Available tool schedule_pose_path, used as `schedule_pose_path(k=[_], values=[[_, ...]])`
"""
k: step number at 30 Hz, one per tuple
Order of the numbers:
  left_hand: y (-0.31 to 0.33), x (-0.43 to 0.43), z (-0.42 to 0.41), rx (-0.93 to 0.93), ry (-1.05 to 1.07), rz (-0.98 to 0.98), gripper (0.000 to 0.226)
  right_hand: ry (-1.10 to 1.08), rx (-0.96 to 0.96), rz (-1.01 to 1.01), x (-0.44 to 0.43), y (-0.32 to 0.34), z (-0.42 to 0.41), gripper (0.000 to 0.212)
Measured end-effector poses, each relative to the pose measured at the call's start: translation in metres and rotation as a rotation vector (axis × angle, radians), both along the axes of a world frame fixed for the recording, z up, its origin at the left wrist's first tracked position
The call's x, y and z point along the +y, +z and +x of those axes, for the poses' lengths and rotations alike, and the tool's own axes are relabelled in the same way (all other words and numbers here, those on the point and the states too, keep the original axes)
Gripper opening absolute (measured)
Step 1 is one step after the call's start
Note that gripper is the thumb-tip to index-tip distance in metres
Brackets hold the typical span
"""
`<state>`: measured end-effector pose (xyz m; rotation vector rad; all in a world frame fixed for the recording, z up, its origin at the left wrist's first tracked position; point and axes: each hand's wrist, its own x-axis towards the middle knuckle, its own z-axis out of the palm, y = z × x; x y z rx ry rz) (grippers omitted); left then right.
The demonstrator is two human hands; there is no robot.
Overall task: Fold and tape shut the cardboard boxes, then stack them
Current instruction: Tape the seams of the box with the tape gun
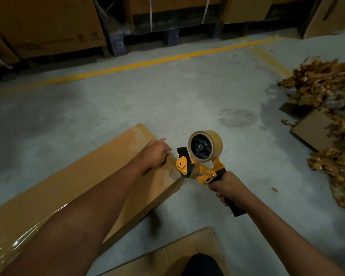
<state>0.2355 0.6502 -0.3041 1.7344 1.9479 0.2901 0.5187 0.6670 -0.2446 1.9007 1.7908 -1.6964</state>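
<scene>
Loose cardboard sheet nearest; left hand presses straight fingers on the long box, right hand grips the tape dispenser. Crumpled wrap heaped right on concrete floor.

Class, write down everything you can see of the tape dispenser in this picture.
The tape dispenser is a handheld gun with a yellow-orange frame, a black handle and a black blade guard. It carries a roll of brown tape on a dark hub, with the roll uppermost. The right hand grips the handle, and the nose sits at the end corner of the long cardboard box.
</scene>
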Motion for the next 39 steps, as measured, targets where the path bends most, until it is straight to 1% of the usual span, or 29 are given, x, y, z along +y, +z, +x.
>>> schedule_pose_path(k=[2,3,6,9,12,16,19,20,21,23,24,25,27,30,32,33,35,37,39], values=[[0.008,-0.002,0.012,0.079,-0.014,-0.023,0.032,-0.01,-0.008,0.019,-0.003,-0.001,-0.002,0.015],[0.011,-0.006,0.019,0.074,-0.041,-0.005,0.035,-0.011,-0.016,0.028,-0.003,-0.002,-0.003,0.015],[-0.003,-0.026,0.036,-0.013,-0.182,0.11,0.045,-0.01,-0.02,0.037,-0.004,-0.001,-0.005,0.015],[-0.014,-0.033,0.038,-0.059,-0.135,0.172,0.049,-0.008,-0.006,0.024,-0.007,0.001,-0.001,0.013],[-0.005,-0.029,0.041,-0.103,-0.011,0.124,0.042,0.008,-0.031,0.014,-0.011,0.002,0.014,0.014],[-0.012,-0.026,0.042,-0.146,-0.001,0.022,0.035,-0.019,-0.006,-0.006,-0.021,-0.006,0.027,0.015],[-0.012,-0.026,0.045,-0.124,0.003,-0.011,0.036,-0.042,0.003,-0.027,-0.021,-0.012,0.021,0.015],[-0.011,-0.026,0.046,-0.097,-0.002,-0.009,0.038,-0.055,-0.009,-0.047,-0.021,-0.016,0.021,0.015],[-0.01,-0.026,0.045,-0.073,-0.006,-0.013,0.04,-0.049,-0.062,-0.056,-0.022,-0.02,0.024,0.016],[-0.011,-0.026,0.045,-0.041,-0.019,-0.033,0.044,-0.007,-0.234,-0.064,-0.032,-0.035,0.041,0.019],[-0.012,-0.026,0.045,-0.042,-0.019,-0.048,0.044,-0.011,-0.274,-0.088,-0.042,-0.044,0.054,0.02],[-0.012,-0.025,0.046,-0.038,-0.016,-0.054,0.045,-0.042,-0.275,-0.125,-0.051,-0.053,0.066,0.022],[-0.014,-0.028,0.051,0.014,-0.017,-0.031,0.044,-0.127,-0.23,-0.175,-0.065,-0.068,0.086,0.024],[-0.015,-0.035,0.064,0.176,-0.029,0.024,0.043,-0.235,-0.089,-0.195,-0.063,-0.078,0.091,0.025],[-0.015,-0.039,0.072,0.259,-0.119,0.068,0.044,-0.267,0.004,-0.217,-0.052,-0.081,0.082,0.026],[-0.017,-0.041,0.075,0.265,-0.19,0.098,0.047,-0.273,0.028,-0.232,-0.047,-0.081,0.074,0.023],[-0.022,-0.043,0.079,0.222,-0.296,0.168,0.053,-0.298,0.065,-0.276,-0.036,-0.086,0.059,0.014],[-0.028,-0.044,0.082,0.184,-0.281,0.205,0.051,-0.336,0.117,-0.334,-0.026,-0.092,0.043,0.01],[-0.029,-0.045,0.089,0.201,-0.241,0.205,0.05,-0.376,0.151,-0.358,-0.014,-0.1,0.027,0.009]])
